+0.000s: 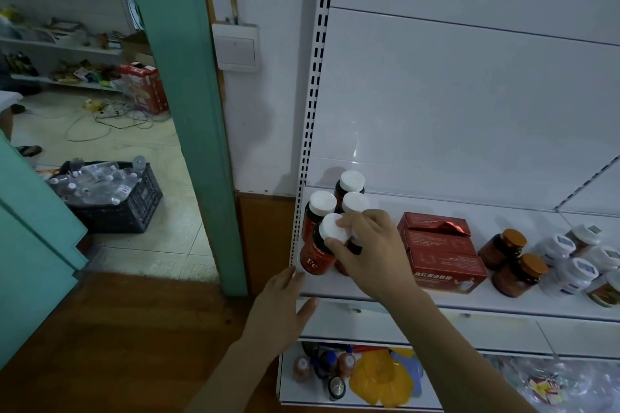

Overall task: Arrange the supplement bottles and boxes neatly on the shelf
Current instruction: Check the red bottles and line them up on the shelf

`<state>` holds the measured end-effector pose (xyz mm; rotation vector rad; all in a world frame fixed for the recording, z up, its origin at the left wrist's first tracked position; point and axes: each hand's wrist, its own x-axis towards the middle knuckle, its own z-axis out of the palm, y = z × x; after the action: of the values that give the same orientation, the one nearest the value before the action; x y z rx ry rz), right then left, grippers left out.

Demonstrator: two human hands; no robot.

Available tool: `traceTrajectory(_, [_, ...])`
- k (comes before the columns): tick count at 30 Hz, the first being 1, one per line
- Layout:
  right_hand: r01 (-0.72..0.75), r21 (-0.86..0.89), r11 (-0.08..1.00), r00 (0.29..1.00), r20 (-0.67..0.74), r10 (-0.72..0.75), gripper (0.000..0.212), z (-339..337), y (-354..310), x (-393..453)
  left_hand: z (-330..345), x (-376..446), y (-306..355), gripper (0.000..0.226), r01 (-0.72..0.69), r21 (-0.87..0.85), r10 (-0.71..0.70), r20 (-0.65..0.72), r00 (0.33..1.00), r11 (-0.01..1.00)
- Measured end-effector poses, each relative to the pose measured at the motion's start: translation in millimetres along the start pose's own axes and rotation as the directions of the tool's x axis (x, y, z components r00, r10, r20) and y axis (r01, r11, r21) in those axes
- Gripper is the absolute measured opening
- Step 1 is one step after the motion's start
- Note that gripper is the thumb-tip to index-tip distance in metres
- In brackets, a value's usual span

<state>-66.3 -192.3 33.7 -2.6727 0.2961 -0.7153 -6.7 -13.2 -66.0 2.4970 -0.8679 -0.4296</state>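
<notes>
Right hand (pixel 365 245) is curled over the white cap of a tilted red bottle (pixel 317 253) marked "Fe", thumb and fingers pinching the cap; bottle leans left, its base on the white shelf (pixel 385 288) near the front edge. Landmark = the stack of red boxes (pixel 441 251) on that shelf. Left of the boxes: cluster of 3 more white-capped dark bottles (pixel 349 183) standing upright, behind and touching the tilted one; a 5th bottle sits partly hidden under the right hand, can't tell its pose. The cluster is tight against the slotted upright post (pixel 303 178) at the shelf's left end. Right of the boxes: 2 amber bottles with orange caps (pixel 511 260), upright, just beside each other. Further right of those: group of white bottles (pixel 570 265) running to the frame edge, count unclear. Left hand (pixel 285 308) is released, fingers straight, fingertips at the shelf's front left corner, holding nothing. Below the boxes, lower shelf (pixel 335 396) carries small bottles and a yellow packet (pixel 382 379). Far left of the boxes, through the doorway, a black crate of clear plastic bottles (pixel 110 198) sits on the tiled floor.
</notes>
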Motion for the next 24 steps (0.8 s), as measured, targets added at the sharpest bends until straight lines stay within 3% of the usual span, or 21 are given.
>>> traceTrajectory(7, [0.134, -0.174, 0.976, 0.991, 0.042, -0.128, 0.034, 25, 8, 0, -1, 1, 3, 0.059, -0.072, 0.228, 0.083, -0.042, 0.996, 0.971])
traceTrajectory(15, [0.151, -0.197, 0.969, 0.987, -0.026, -0.159, 0.033, 34, 9, 2, 2, 3, 3, 0.056, -0.054, 0.239, 0.067, -0.048, 0.997, 0.970])
traceTrajectory(19, [0.111, -0.145, 0.983, 0.992, -0.038, -0.118, 0.039, 29, 4, -3, 2, 5, 2, 0.055, -0.058, 0.220, 0.072, -0.057, 0.996, 0.974])
traceTrajectory(24, [-0.074, -0.162, 0.984, 0.987, -0.152, 0.049, 0.039, 9, 35, -9, 4, 10, -1, 0.050, -0.078, 0.214, 0.098, -0.083, 0.992, 0.974])
